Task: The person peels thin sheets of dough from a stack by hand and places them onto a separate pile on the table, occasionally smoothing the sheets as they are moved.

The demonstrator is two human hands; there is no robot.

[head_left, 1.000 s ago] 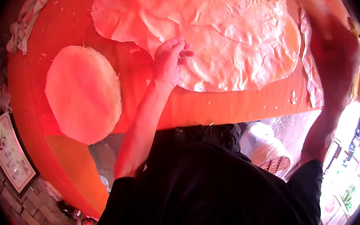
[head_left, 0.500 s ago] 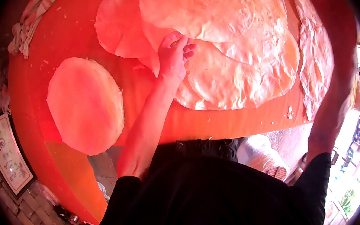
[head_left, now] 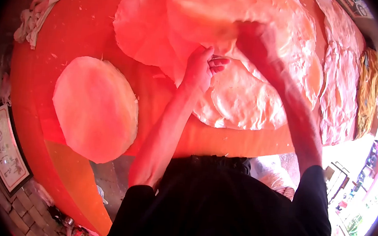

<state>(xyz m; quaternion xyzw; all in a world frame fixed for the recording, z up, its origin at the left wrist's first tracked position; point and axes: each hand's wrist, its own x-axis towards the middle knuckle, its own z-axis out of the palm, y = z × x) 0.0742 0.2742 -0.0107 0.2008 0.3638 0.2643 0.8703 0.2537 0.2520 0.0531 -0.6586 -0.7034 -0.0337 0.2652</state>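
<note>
Wide, thin flatbread sheets [head_left: 262,102] lie overlapping and wrinkled on the red-orange table. My left hand [head_left: 202,69] is at the near edge of the top flatbread sheet [head_left: 207,11], its fingers curled and the thumb against that edge. Over the same sheet, to the right, my right hand [head_left: 257,42] is bent down at the wrist. Its fingers are smeared by motion, so their grip does not show. A neat stack of round flatbread sheets [head_left: 95,110] sits left of my left forearm.
The table [head_left: 173,139] has a curved edge on the left, where a crumpled cloth [head_left: 46,6] lies. More wrinkled sheets [head_left: 339,90] and a yellowish cloth [head_left: 368,93] are at the right. A framed picture [head_left: 5,147] stands at lower left.
My right arm has swung in from the far right, bringing the hand over the top sheet. My left hand stays at the sheet's edge. The view has shifted slightly.
</note>
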